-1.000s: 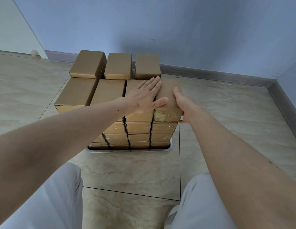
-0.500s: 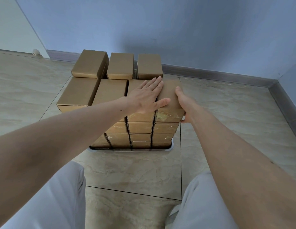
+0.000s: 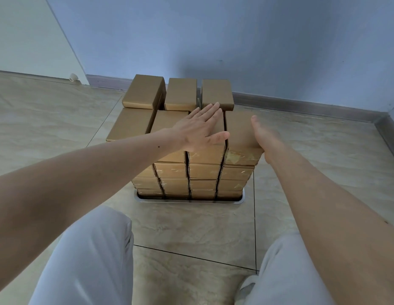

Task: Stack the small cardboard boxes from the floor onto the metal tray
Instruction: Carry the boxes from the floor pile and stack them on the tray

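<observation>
Brown cardboard boxes [image 3: 203, 171] stand stacked several layers high on a metal tray [image 3: 187, 201] on the floor. My left hand [image 3: 200, 128] lies flat, fingers straight, on a top box in the middle of the stack. My right hand [image 3: 266, 139] presses against the right side of the top right box [image 3: 239, 130], thumb along its upper edge; its fingers are hidden behind the box. That box juts slightly past the boxes under it on the right. Three more boxes [image 3: 180, 93] form a back row on top.
A blue wall and grey skirting [image 3: 301, 106] run close behind the stack, with a corner at the far right. Tiled floor [image 3: 191, 225] surrounds the tray. My knees in light trousers [image 3: 88, 256] are near the bottom edge.
Both hands keep almost the same places on the top boxes. My left hand's fingers reach slightly further back.
</observation>
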Available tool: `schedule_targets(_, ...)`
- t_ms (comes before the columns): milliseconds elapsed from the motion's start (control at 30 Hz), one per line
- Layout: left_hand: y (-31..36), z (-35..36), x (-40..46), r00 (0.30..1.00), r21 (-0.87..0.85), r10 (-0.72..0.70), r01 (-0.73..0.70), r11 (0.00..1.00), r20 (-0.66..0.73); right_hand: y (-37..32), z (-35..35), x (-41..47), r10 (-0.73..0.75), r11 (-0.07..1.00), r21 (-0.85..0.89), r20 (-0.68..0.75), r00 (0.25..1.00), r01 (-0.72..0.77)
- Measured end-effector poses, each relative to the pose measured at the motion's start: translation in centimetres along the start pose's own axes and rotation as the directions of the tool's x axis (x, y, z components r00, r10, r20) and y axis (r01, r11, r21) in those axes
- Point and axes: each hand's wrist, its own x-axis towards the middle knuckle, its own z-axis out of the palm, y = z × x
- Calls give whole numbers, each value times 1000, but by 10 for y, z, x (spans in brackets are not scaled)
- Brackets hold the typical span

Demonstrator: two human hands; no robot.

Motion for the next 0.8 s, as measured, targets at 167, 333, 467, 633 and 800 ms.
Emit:
schedule_targets(167,-24,-8,-25,1000,8,-10,10,1000,17,-8,3,-5,-106,980,-169,-25,994,101)
schedule_targets(333,-54,-12,-57,1000,-1,-20,20,1000,2,-21,19,-27,-281,854,-457,-3,960,249)
schedule_targets(467,-84,-5,-87,1000,25,-16,17,1000,-20,-24,43,-47,-490,646,-608,131,862,460)
schedule_targets(633,-113,8,-121,994,23,-96,97,995,-45,-23,78,-70,-574,406,-648,368,732,644)
schedule_targets(800,-128,32,-142,976,33,-188,193,981,-113,-14,111,-87,-592,126,-696,519,617,707)
